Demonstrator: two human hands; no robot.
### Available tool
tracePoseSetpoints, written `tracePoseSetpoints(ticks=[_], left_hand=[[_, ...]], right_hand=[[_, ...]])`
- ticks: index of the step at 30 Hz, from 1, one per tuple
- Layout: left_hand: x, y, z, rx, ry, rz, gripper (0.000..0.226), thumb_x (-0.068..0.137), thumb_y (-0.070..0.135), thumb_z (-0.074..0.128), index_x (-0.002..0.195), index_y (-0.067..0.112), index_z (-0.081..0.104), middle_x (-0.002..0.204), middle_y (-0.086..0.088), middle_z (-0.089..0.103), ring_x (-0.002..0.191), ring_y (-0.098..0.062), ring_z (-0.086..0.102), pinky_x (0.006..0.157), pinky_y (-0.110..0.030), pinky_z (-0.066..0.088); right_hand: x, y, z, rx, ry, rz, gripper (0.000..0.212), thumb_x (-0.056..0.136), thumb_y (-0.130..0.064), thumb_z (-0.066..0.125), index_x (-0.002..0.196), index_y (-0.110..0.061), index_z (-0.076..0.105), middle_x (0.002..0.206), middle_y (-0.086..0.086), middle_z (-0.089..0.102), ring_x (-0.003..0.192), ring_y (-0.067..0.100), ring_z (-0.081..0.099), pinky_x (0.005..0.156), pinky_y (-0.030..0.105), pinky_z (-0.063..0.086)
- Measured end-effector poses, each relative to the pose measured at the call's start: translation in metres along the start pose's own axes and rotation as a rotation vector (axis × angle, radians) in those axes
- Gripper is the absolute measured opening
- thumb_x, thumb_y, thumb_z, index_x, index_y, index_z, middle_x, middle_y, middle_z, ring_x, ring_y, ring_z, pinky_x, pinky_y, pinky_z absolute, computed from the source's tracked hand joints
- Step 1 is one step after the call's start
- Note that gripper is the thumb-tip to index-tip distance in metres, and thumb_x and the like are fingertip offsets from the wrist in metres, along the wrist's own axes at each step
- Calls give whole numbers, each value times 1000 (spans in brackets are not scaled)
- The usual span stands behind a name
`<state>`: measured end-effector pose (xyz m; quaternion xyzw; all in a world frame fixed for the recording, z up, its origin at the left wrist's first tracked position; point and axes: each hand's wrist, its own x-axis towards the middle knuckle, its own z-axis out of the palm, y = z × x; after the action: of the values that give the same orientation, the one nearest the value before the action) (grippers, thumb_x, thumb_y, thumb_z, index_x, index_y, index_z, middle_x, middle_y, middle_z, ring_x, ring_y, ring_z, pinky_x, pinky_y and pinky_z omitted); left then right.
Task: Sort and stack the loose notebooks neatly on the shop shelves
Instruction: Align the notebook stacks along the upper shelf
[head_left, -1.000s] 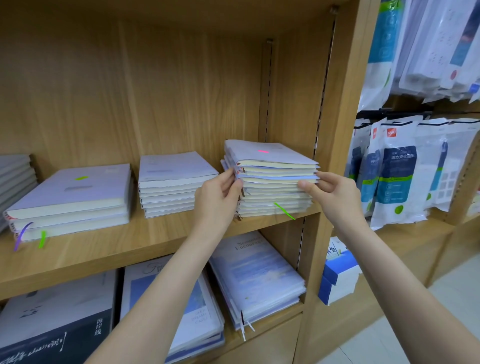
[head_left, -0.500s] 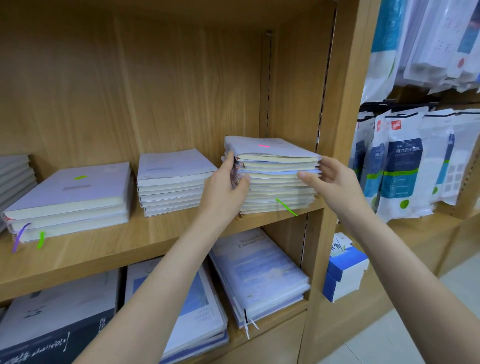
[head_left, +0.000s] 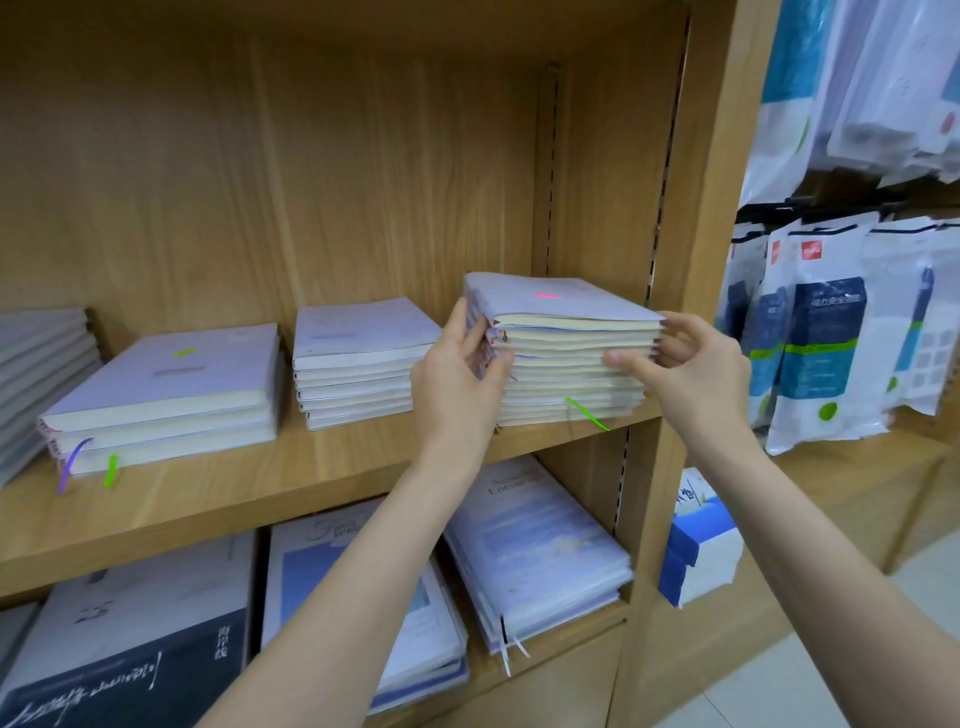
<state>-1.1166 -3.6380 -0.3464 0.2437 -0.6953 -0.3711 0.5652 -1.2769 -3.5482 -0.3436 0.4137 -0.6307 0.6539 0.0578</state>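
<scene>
We see a tall stack of pale lilac notebooks with cream page edges (head_left: 566, 358) at the right end of the light wooden shelf board (head_left: 270, 483), close against the wooden upright panel (head_left: 696, 218). Left of that stack sits a lower stack of white-covered notebooks (head_left: 358, 364), near but apart, and farther left a short pile of three larger lilac notebooks (head_left: 161, 400). A green ribbon bookmark (head_left: 587, 414) hangs from the tall stack over the board's front edge. Our left hand (head_left: 457, 384) grips the tall stack's left side, thumb curled at its front corner. Our right hand (head_left: 685, 369) pinches its right side, fingers curled round the edge. Below that stack lie blue-covered books in clear wrap (head_left: 535, 556). Right of the upright hang white and blue packaged goods (head_left: 826, 332).
</scene>
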Motion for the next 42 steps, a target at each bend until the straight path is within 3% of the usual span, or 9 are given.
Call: tracePoseSetpoints(ticks=[4, 8, 13, 17, 20, 26, 30, 35, 42], left_hand=[[0, 2, -3, -50, 14, -39, 75, 82, 2, 67, 145, 7, 27, 124, -6, 60, 108, -4, 57, 105, -31, 41], [1, 7, -1, -94, -32, -90, 100, 73, 29, 76, 149, 11, 13, 133, -3, 55, 119, -5, 53, 106, -28, 38], [0, 13, -2, -21, -5, -62, 69, 91, 26, 58, 147, 10, 21, 127, 4, 59, 108, 6, 50, 82, 2, 34], [5, 9, -2, 40, 3, -19, 43, 94, 23, 55, 133, 7, 49, 96, 29, 64, 91, 12, 58, 88, -11, 45], [7, 7, 0, 81, 4, -12, 42, 92, 33, 54, 128, 13, 57, 101, 2, 70, 99, -12, 64, 93, -38, 49], [4, 9, 1, 213, 9, 70, 34, 97, 25, 46, 126, 13, 59, 94, -6, 71, 79, -12, 57, 69, -23, 38], [3, 8, 0, 262, 41, 110, 32, 98, 24, 45, 124, 13, 60, 68, -1, 59, 64, -13, 43, 61, -25, 29], [4, 11, -3, 282, 66, 156, 30, 98, 22, 47, 119, 9, 64, 79, -12, 69, 73, -24, 54, 69, -33, 36], [1, -2, -5, 99, -21, 52, 61, 78, 20, 74, 133, 11, 50, 113, -5, 67, 106, -15, 63, 98, -39, 47]], right_hand=[[1, -3, -4, -31, -22, 4, 49, 67, -22, 83, 110, -16, 59, 92, -4, 67, 82, 3, 64, 76, 17, 52], [2, -3, -9, 78, -119, 79, 60, 75, -34, 75, 128, -19, 51, 114, -4, 63, 105, 9, 59, 89, 27, 47], [2, -3, -4, 183, -94, 52, 23, 95, -29, 53, 115, -24, 61, 102, -7, 67, 91, 0, 58, 80, 21, 43], [5, -1, -2, 162, -49, 54, 17, 95, -25, 52, 108, -20, 63, 100, -4, 66, 84, -3, 56, 74, 19, 43], [9, -1, 0, 120, -18, 48, 22, 94, -27, 53, 112, -17, 61, 92, -14, 63, 83, -4, 57, 76, 21, 47], [10, 2, 1, 67, 4, 57, 17, 95, -30, 50, 107, -24, 61, 96, -11, 64, 97, 9, 59, 93, 40, 49], [6, 2, 2, 17, -94, 63, 39, 94, -38, 52, 128, -19, 50, 116, -1, 60, 108, 13, 54, 94, 33, 45], [6, 0, 2, -65, -134, 38, 47, 91, -37, 57, 132, -16, 47, 123, 5, 58, 111, 18, 54, 92, 32, 45], [1, -4, 0, -128, -47, -46, 45, 88, -32, 62, 126, -9, 55, 99, 9, 65, 99, 21, 60, 92, 39, 48]])
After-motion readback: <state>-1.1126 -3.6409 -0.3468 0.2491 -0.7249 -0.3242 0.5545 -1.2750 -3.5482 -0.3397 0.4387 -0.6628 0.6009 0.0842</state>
